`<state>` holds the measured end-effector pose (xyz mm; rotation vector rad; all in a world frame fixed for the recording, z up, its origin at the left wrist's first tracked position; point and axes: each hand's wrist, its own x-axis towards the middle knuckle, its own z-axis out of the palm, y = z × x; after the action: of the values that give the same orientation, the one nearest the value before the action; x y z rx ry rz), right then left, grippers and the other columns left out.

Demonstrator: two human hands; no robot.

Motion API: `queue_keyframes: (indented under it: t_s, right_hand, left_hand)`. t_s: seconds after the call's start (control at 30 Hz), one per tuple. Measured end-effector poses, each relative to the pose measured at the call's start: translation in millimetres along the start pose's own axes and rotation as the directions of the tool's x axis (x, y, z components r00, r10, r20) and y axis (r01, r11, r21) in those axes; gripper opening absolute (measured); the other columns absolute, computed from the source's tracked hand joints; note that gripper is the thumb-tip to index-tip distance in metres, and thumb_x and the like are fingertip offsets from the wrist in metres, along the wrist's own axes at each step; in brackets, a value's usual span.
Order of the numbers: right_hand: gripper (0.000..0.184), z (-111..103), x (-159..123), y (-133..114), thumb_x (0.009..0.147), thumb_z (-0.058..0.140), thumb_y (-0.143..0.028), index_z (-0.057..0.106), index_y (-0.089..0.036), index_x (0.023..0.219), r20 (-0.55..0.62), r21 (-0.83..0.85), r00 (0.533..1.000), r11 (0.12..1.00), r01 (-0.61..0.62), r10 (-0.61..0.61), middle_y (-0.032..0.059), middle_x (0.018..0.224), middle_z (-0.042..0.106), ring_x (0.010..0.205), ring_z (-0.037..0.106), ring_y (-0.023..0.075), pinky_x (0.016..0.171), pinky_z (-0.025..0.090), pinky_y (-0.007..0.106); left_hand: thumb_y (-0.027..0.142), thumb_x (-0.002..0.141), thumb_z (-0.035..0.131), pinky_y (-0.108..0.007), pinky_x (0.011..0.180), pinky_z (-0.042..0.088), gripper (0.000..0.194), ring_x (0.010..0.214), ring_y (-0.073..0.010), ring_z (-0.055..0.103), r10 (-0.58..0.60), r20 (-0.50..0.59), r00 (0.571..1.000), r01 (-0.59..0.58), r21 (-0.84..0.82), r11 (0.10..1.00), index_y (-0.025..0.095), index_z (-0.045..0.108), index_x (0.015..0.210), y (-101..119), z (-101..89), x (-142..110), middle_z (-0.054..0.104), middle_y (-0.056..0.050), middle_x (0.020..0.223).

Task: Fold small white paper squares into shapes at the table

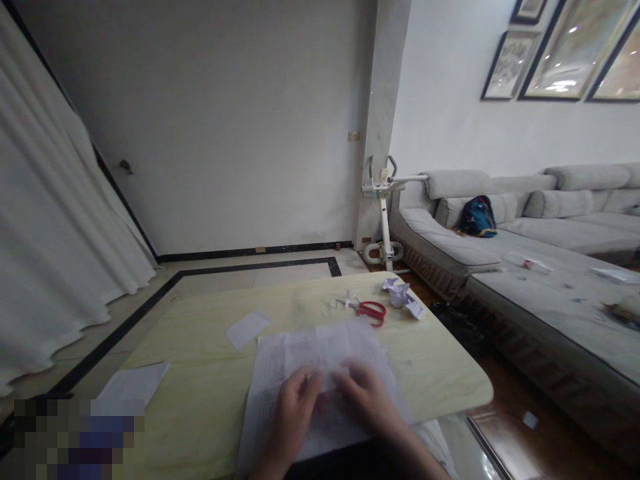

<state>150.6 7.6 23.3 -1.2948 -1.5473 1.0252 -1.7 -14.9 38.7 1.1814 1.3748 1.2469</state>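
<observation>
Grip on the sheet (295, 350): left hand (295, 400) and right hand (369, 395) over its middle, fingers curled, blurred; whether either pinches it, cannot tell. Tabletop (200, 347), 1; near left part hidden by pixelation. Sheet, 1, flat on tabletop; print illegible. Smaller papers, 2: left paper (135, 383), partly masked; far paper (249, 329), fully visible. Crumpled paper (400, 295), far right, overlapping; count unclear. Scissors (367, 310), 1, red-handled, beyond sheet. Red spot (323, 402) between hands, unidentified. Forearms enter from bottom, fingertips angled inward, hands apart.
</observation>
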Motion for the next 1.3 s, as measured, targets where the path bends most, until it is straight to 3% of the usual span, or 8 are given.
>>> queue_keyframes:
  t_s: [0.27,0.53,0.7,0.93,1.13,1.2,1.3]
  right_hand:
    - [0.028,-1,0,-2,0.084,0.055,-0.04,0.06,-0.019,0.066,0.03,0.051,0.999,0.999,-0.017,0.016,-0.0019,0.06,0.057,0.061,0.054,0.0148,0.055,0.043,0.022]
    - [0.03,-1,2,-2,0.084,0.056,-0.039,0.061,-0.018,0.065,0.063,0.088,0.998,0.996,0.02,-0.025,-0.004,0.057,0.053,0.056,0.051,0.0126,0.054,0.039,0.022]
    - [0.025,0,0,3,0.079,0.061,-0.041,0.069,-0.019,0.072,0.024,-0.02,1.0,1.0,0.002,-0.001,-0.0008,0.062,0.061,0.063,0.056,0.0158,0.059,0.044,0.024]
    - [0.022,1,-1,6,0.078,0.06,-0.039,0.073,-0.021,0.077,-0.006,-0.103,1.0,0.995,-0.011,0.01,0.0016,0.065,0.065,0.064,0.057,0.0182,0.06,0.046,0.026]
    - [0.029,2,0,10,0.074,0.064,-0.039,0.072,-0.019,0.093,-0.131,-0.088,0.989,0.993,-0.084,0.072,0.0056,0.08,0.07,0.073,0.062,0.0216,0.071,0.05,0.031]
    - [0.026,2,1,8,0.074,0.063,-0.04,0.071,-0.019,0.088,-0.127,-0.066,0.99,0.995,-0.078,0.069,0.0048,0.078,0.069,0.073,0.061,0.0212,0.071,0.05,0.031]
    - [0.025,1,2,1,0.08,0.057,-0.042,0.064,-0.02,0.069,-0.038,-0.003,0.999,0.999,-0.038,0.038,-0.0007,0.061,0.06,0.062,0.056,0.0169,0.059,0.045,0.025]
  left_hand:
    - [0.056,0.076,0.062,-0.025,0.051,0.052,0.038,0.055,-0.018,0.063,0.02,-0.008,1.0,-0.02,0.033,0.999,0.019,0.061,0.066,-11,0.4,2,0.062,0.001,0.058]
    - [0.053,0.068,0.07,-0.032,0.057,0.056,0.05,0.064,-0.0253,0.07,-0.055,-0.027,0.998,0.056,0.053,0.997,0.011,0.067,0.096,-16,-2.8,4,0.072,-0.005,0.069]
    - [0.052,0.069,0.068,-0.034,0.062,0.056,0.045,0.07,-0.0266,0.07,-0.008,-0.057,0.998,0.014,0.112,0.994,0.013,0.069,0.092,-16,-3.3,3,0.073,-0.006,0.072]
    - [0.053,0.065,0.069,-0.035,0.073,0.055,0.048,0.082,-0.0283,0.069,-0.039,-0.105,0.994,0.049,0.094,0.994,0.013,0.07,0.092,-15,-3.1,1,0.073,-0.009,0.085]
    - [0.057,0.075,0.062,-0.028,0.057,0.051,0.039,0.063,-0.0213,0.064,-0.001,0.016,1.0,0.0,0.051,0.999,0.018,0.065,0.076,-12,1.1,3,0.065,-0.001,0.065]
    - [0.059,0.076,0.061,-0.025,0.054,0.049,0.041,0.06,-0.0193,0.062,0.015,0.021,1.0,-0.016,0.049,0.999,0.018,0.062,0.07,-13,1.7,3,0.062,0.0,0.061]
    - [0.061,0.074,0.062,-0.024,0.05,0.046,0.043,0.055,-0.0171,0.059,0.015,0.003,1.0,-0.015,0.024,1.0,0.019,0.06,0.069,-14,1.1,3,0.06,0.001,0.058]
